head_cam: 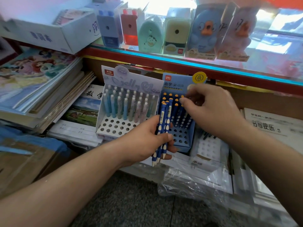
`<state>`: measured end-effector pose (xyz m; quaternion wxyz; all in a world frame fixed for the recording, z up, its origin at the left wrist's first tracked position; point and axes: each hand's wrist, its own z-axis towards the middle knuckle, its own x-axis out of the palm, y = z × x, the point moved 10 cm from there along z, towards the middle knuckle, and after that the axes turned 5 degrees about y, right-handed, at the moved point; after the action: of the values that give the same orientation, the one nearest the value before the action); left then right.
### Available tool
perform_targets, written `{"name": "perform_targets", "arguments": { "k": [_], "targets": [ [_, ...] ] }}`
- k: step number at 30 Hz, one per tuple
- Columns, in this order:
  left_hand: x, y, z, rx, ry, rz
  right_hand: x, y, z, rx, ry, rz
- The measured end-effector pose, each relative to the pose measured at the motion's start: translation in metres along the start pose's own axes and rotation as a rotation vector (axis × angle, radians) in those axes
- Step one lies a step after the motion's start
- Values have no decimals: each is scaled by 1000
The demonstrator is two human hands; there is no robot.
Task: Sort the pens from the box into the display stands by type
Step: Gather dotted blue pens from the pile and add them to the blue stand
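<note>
My left hand (152, 138) grips a small bunch of dark blue pens (164, 126) with orange caps and white dots, held upright in front of the blue display stand (180, 141). That stand holds several matching blue pens (176, 102) in its back rows. My right hand (213, 110) hovers over those pens with its fingertips curled at their orange tops; whether it pinches one is unclear. To the left stands a white-lilac display stand (114, 126) with several pastel pens (126, 105) in its rear holes. The box is not in view.
A third pale stand (208, 149) sits right of the blue one, under clear plastic wrap (196, 182). Stacked notebooks (41, 89) lie at left, booklets (270, 126) at right. A glass shelf (180, 61) with boxed sharpeners overhangs the stands.
</note>
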<state>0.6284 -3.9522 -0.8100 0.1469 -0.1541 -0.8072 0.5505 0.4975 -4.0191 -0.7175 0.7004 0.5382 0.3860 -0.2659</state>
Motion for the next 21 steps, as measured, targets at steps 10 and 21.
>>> {"name": "perform_targets", "arguments": {
  "k": [10,21],
  "targets": [
    [-27,6,-24,-60,-107,35,39,-8,9,251,119,782],
    [-59,14,-36,-113,-246,48,39,25,20,-81,-23,94]
  ]
}}
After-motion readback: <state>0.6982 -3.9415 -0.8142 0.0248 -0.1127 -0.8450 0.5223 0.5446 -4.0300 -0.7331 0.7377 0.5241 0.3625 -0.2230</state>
